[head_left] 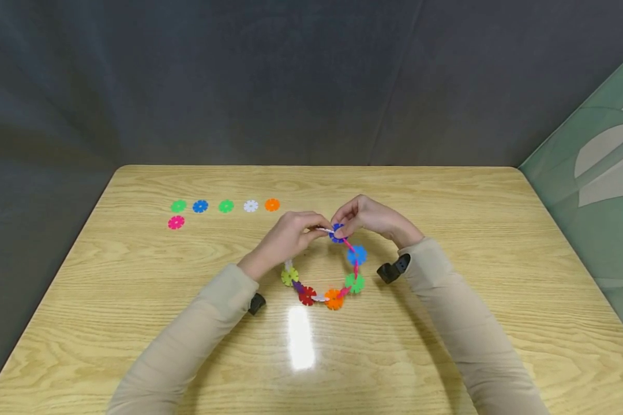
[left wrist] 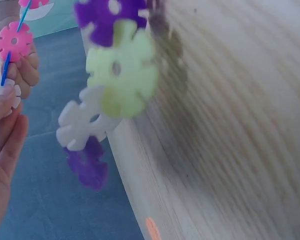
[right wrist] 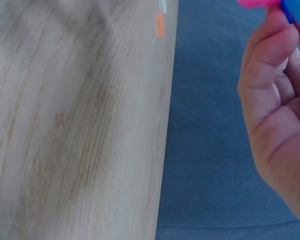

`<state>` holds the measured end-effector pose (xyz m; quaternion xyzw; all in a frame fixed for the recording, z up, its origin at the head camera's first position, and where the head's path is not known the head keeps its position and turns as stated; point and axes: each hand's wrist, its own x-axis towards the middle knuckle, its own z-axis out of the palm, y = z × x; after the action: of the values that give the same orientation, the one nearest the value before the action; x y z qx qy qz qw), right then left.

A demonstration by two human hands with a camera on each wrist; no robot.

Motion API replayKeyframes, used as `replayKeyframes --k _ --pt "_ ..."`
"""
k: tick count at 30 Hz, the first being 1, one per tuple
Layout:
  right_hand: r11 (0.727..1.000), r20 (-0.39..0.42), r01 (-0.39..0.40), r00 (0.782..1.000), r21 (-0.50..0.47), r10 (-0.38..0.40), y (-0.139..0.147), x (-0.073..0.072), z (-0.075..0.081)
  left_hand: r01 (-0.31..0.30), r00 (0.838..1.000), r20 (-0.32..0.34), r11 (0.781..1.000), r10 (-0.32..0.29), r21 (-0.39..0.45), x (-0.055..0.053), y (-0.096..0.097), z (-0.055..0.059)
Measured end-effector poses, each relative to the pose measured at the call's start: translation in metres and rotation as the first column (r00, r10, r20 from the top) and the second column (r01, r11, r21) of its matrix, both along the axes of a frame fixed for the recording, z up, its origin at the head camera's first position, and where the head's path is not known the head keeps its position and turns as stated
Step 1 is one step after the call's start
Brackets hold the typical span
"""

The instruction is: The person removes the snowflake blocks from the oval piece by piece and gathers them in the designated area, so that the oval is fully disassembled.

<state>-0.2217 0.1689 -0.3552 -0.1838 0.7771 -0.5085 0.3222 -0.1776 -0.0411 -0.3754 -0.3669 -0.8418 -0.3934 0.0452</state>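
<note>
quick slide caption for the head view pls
Both hands, left hand and right hand, pinch a ring of colourful plastic snowflake discs above a wooden table.

The right hand (right wrist: pixel 280 115) fills the right side of the view, palm showing and fingers curled upward. At the top edge its fingertips (right wrist: pixel 270 30) pinch a bright pink plastic piece (right wrist: pixel 257 3) just beside a blue plastic piece (right wrist: pixel 296 10). The light wood-grain tabletop (right wrist: pixel 75 125) spans the left, with a small orange spot (right wrist: pixel 160 24) near its edge. Dark grey-blue backdrop (right wrist: pixel 205 150) lies between.
</note>
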Motion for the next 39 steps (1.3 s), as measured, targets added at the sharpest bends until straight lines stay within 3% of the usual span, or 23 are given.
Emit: replayKeyframes --k 3,5,7,10,14,18,25,32,39 --pt "1.000 0.004 -0.010 1.000 0.003 0.010 0.005 0.000 0.001 -0.032 0.996 0.086 0.999 0.031 0.012 -0.001 -0.004 0.001" --pt "1.000 0.000 0.003 1.000 0.006 -0.003 0.008 -0.001 0.000 -0.112 0.976 0.192 0.994 0.106 0.021 -0.001 -0.008 0.003" --pt "1.000 0.001 0.030 1.000 0.007 -0.030 0.011 -0.001 0.000 -0.201 0.934 0.308 0.979 0.181 0.033 -0.002 -0.012 0.004" --pt "0.998 0.004 0.056 0.998 -0.004 -0.056 0.013 -0.003 -0.003 -0.305 0.857 0.445 0.952 0.259 0.033 -0.004 -0.016 0.006" --pt "0.999 0.011 0.049 0.999 -0.022 -0.049 0.015 -0.005 -0.006 -0.364 0.794 0.535 0.931 0.290 0.035 -0.007 -0.022 0.006" --pt "0.999 -0.006 0.042 0.999 -0.031 -0.042 0.018 -0.004 -0.006 -0.400 0.755 0.585 0.915 0.296 0.053 -0.008 -0.031 0.007" --pt "0.997 -0.001 0.023 1.000 -0.067 -0.023 0.021 -0.005 -0.005 -0.440 0.714 0.623 0.897 0.319 0.045 -0.006 -0.056 0.003" --pt "0.992 0.039 0.074 0.997 -0.107 -0.070 0.020 -0.006 -0.007 -0.529 0.648 0.653 0.849 0.392 0.015 -0.006 -0.084 -0.008" --pt "0.991 0.012 0.086 0.996 -0.103 -0.085 0.021 -0.006 -0.006 -0.586 0.604 0.643 0.809 0.471 -0.043 -0.007 -0.115 -0.013"
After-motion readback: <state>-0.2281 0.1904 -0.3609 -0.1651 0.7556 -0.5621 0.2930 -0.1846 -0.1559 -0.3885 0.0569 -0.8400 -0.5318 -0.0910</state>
